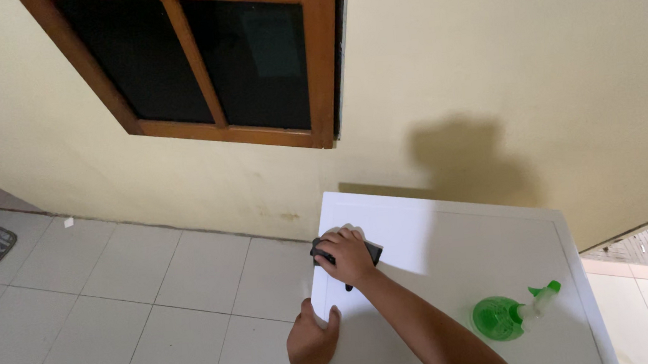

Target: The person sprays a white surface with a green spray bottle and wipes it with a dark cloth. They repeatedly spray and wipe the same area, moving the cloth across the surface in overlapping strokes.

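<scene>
Two hands: both low on a white tabletop (451, 233), close together, not touching.
Right hand (347, 255): fingers curled down over a dark cloth (373, 251), pressing it flat on the tabletop near the left edge.
Left hand (311, 342): clamped on the tabletop's left edge, thumb on top, just below the right hand.
Cloth axis: long side runs left-right, mostly hidden under the right hand; right hand is on it, left hand near.
Green spray bottle (504, 316): lying on its side, well apart to the right of both hands, nozzle pointing up-right.
Behind: cream wall, wood-framed window (206, 60).
Below left: white floor tiles (156, 295).
</scene>
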